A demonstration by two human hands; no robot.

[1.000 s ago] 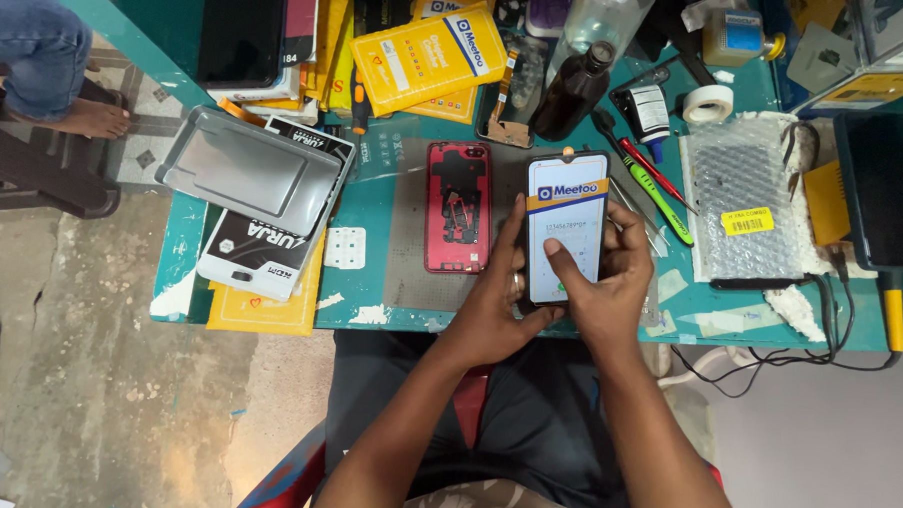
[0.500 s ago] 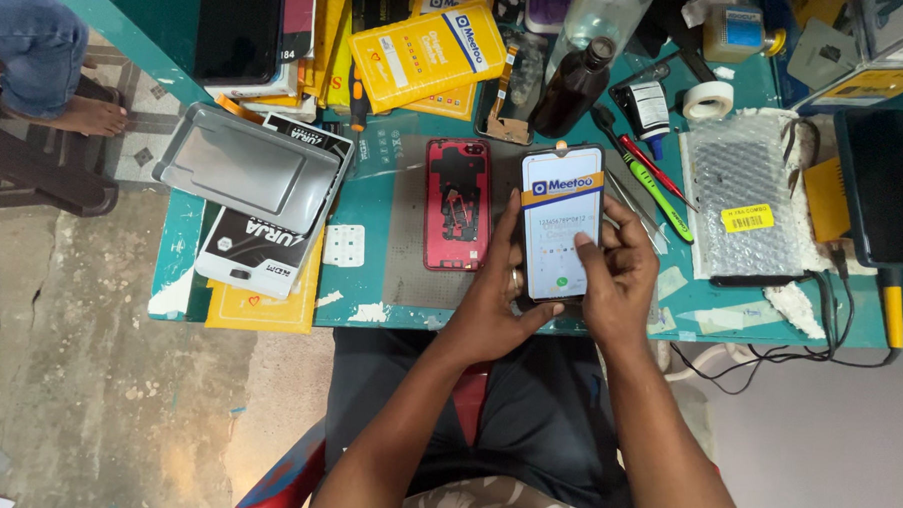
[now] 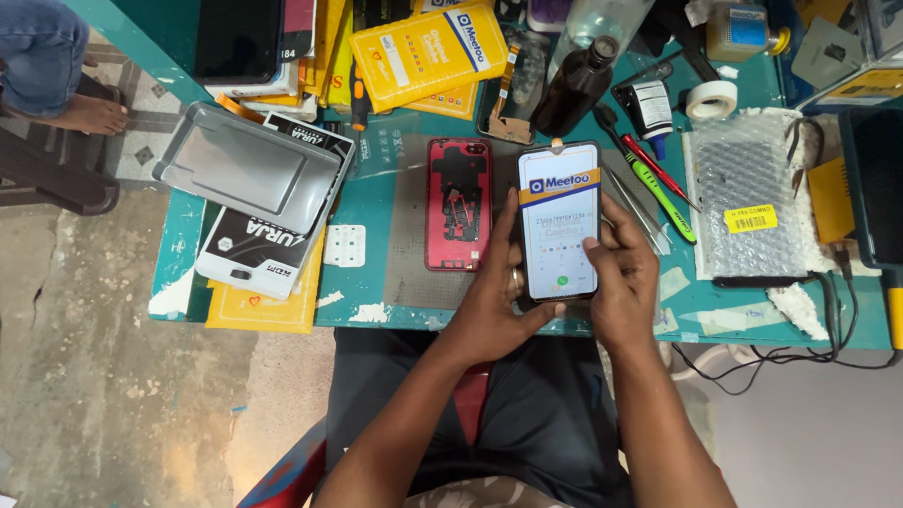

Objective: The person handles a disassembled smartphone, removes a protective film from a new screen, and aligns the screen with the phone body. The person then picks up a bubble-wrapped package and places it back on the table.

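Observation:
A smartphone with a lit white screen and a yellow-and-blue sticker strip near its top is held upright over the teal workbench. My left hand cups it from the left and below. My right hand grips its right edge, with the thumb resting on the screen's right side. Just left of the phone lies an opened red phone body, face up on a grey mat.
Left: a grey metal tray on a black-and-white box. Behind: yellow boxes, a dark bottle, tape roll. Right: green and red tools, a bubble-wrap pouch, black device, cables. Another person's bare foot at far left.
The phone has stayed in both hands and shifted slightly. The screen now shows a different white page, and my right thumb has moved to the screen's right side.

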